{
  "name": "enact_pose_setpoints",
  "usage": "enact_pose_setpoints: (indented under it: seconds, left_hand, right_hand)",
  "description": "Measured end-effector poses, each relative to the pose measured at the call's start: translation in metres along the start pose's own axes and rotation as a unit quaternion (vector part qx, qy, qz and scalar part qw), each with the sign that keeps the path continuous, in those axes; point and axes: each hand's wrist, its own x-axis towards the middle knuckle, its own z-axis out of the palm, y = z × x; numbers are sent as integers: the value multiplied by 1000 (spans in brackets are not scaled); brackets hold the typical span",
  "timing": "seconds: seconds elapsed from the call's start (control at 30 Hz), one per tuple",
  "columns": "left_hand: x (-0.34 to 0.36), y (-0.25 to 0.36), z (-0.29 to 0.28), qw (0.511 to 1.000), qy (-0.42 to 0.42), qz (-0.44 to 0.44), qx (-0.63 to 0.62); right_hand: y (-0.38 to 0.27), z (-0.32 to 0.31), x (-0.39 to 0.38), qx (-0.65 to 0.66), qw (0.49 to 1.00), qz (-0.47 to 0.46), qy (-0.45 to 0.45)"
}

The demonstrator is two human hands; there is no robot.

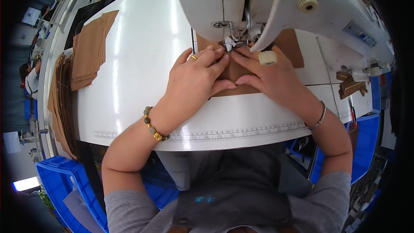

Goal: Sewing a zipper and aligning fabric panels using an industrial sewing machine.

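Both hands flat on a brown fabric piece [235, 71] at the far middle of the white worktop [142, 60], under the head of a white sewing machine [258, 0]. Left hand [194, 80]: fingers stretched and pressed down on the piece, not closed round anything; gold ring on one finger, bead bracelet [153, 125] of green and gold at the wrist. Right hand [267, 77]: likewise spread and pressing, fingertips meeting those of the left just near the presser foot [230, 43]; thin metal bangle [319, 118] on the wrist. The piece is matte, stiff-looking, straight-edged; its right part shows beyond the machine arm.

A printed ruler strip [224, 133] runs along the near edge of the worktop. Far left: a stack of brown cut pieces [88, 49], fanned, same matte tan; more hang off the left edge. Right: small brown scraps [351, 86]. Blue plastic bins [64, 181] sit below, near left and right. Cream ribbed knob [306, 1] on the machine.
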Motion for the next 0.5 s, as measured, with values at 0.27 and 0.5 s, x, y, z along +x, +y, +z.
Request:
enact_pose_setpoints:
  seconds: [0.27,0.5]
  left_hand:
    - [2,-1,-2,1000,-13,-9,4]
    - [1,-1,-1,1000,-10,-8,0]
  right_hand:
    - [3,3,-1,-12,1000,10,0]
    - [2,2,0,-2,1000,6,6]
